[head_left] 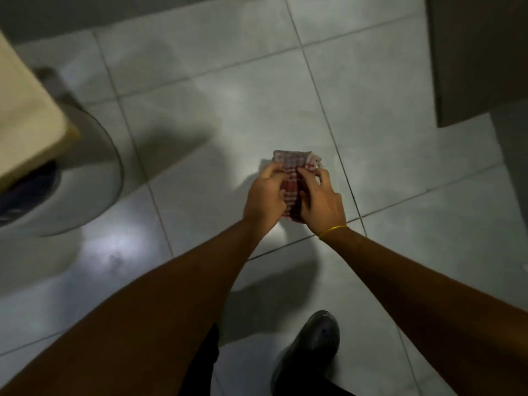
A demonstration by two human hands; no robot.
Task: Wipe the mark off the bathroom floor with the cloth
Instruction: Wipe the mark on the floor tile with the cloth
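Observation:
A red and white checked cloth is bunched between both hands above the grey tiled floor. My left hand grips its left side and my right hand, with a yellow band at the wrist, grips its right side. A faint dark smudge shows on a brightly lit tile to the lower left of the hands. The lower part of the cloth is hidden behind my fingers.
A white toilet bowl stands at the left under a cream cistern or counter. A brown cabinet or door fills the upper right. My dark shoe rests on the tiles below the hands.

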